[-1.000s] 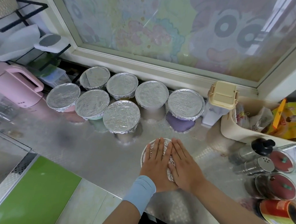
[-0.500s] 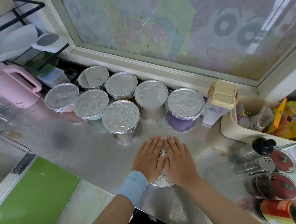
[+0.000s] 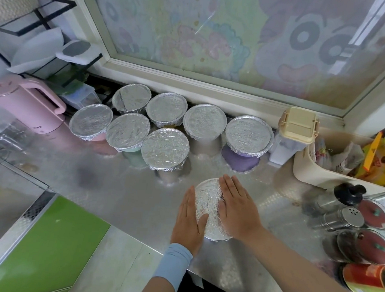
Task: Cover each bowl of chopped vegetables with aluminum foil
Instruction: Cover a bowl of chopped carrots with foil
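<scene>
A foil-covered bowl (image 3: 208, 204) stands on the steel counter near its front edge. My left hand (image 3: 190, 219) lies flat against the bowl's left side, fingers straight. My right hand (image 3: 237, 206) lies flat on its right side, fingers straight, pressing the foil. Between the two hands the crinkled foil top shows. Behind it stand several more foil-covered bowls, among them a steel one (image 3: 165, 149), a purple one (image 3: 249, 135) and a pink one (image 3: 90, 121). What is inside any of the bowls is hidden.
A pink kettle (image 3: 28, 103) stands at the left, with a black wire rack (image 3: 36, 37) above it. A cream lidded container (image 3: 297, 126), a beige bin (image 3: 315, 170) of packets and spice jars (image 3: 361, 226) crowd the right. A green board (image 3: 43, 245) lies lower left.
My hands were side by side on top of the foil. They have slid apart to the bowl's left and right edges, uncovering the foil top.
</scene>
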`<state>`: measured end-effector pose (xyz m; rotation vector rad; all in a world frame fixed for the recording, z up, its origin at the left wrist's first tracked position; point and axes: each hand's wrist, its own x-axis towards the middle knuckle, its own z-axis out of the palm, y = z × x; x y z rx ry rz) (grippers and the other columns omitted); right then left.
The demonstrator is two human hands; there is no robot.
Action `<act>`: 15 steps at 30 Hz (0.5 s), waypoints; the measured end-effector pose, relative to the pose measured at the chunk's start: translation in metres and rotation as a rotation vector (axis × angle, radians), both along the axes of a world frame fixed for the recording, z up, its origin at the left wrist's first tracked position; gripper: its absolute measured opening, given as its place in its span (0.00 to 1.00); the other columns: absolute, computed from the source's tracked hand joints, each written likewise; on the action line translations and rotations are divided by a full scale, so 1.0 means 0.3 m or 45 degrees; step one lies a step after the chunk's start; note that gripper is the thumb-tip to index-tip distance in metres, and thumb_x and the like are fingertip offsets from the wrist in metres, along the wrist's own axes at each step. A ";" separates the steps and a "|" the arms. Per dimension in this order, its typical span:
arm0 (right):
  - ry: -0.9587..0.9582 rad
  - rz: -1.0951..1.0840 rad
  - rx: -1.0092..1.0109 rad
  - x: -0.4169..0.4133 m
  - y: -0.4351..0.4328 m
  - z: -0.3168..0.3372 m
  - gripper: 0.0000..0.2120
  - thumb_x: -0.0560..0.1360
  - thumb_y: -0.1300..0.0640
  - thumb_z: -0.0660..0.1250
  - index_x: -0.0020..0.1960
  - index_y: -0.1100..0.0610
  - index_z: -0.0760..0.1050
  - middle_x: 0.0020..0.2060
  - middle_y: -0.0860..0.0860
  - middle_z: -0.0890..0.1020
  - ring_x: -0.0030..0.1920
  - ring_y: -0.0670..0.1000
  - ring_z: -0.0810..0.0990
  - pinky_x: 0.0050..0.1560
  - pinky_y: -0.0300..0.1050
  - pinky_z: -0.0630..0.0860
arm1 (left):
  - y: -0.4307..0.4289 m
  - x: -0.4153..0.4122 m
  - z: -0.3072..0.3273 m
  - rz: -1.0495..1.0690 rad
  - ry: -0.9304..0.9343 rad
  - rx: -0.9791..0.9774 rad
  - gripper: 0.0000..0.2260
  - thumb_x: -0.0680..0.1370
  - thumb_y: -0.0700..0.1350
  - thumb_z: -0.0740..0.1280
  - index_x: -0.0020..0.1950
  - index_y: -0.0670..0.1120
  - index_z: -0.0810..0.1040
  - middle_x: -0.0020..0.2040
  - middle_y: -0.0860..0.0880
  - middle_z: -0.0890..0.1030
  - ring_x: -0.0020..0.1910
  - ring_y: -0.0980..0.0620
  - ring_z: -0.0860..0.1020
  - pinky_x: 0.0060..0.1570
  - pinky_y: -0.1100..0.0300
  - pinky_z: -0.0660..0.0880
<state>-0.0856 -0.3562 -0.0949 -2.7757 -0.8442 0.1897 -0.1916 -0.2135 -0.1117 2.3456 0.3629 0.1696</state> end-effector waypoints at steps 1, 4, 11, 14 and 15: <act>0.006 0.005 0.004 0.001 0.000 -0.002 0.31 0.78 0.50 0.50 0.78 0.59 0.57 0.77 0.54 0.61 0.78 0.55 0.57 0.73 0.56 0.64 | 0.000 -0.008 -0.005 -0.009 -0.008 0.066 0.32 0.81 0.61 0.52 0.80 0.49 0.46 0.80 0.58 0.45 0.79 0.55 0.49 0.76 0.56 0.53; 0.031 0.009 0.081 0.001 -0.004 -0.006 0.30 0.78 0.50 0.48 0.78 0.60 0.57 0.78 0.55 0.59 0.78 0.55 0.55 0.74 0.55 0.62 | -0.013 -0.018 0.009 -0.120 0.021 0.423 0.39 0.79 0.67 0.52 0.79 0.41 0.52 0.81 0.43 0.51 0.79 0.44 0.51 0.75 0.49 0.53; 0.293 -0.408 0.582 0.008 -0.006 0.010 0.21 0.83 0.55 0.53 0.75 0.54 0.65 0.75 0.48 0.65 0.75 0.47 0.62 0.72 0.37 0.55 | -0.056 0.065 0.067 -0.262 0.180 0.544 0.60 0.61 0.80 0.59 0.78 0.38 0.57 0.80 0.40 0.53 0.80 0.45 0.46 0.75 0.46 0.51; 0.362 -0.496 0.676 0.012 -0.012 0.012 0.19 0.83 0.57 0.54 0.72 0.52 0.69 0.70 0.48 0.73 0.69 0.47 0.70 0.69 0.36 0.60 | -0.035 0.067 0.063 -0.349 0.199 0.607 0.61 0.60 0.80 0.59 0.79 0.39 0.54 0.80 0.39 0.50 0.79 0.43 0.43 0.75 0.43 0.51; 0.367 -0.509 0.693 0.011 -0.014 0.010 0.19 0.83 0.57 0.54 0.72 0.51 0.70 0.69 0.47 0.74 0.68 0.47 0.71 0.68 0.37 0.62 | -0.032 0.067 0.059 -0.364 0.177 0.620 0.60 0.61 0.79 0.59 0.79 0.39 0.54 0.80 0.38 0.51 0.79 0.42 0.45 0.75 0.42 0.52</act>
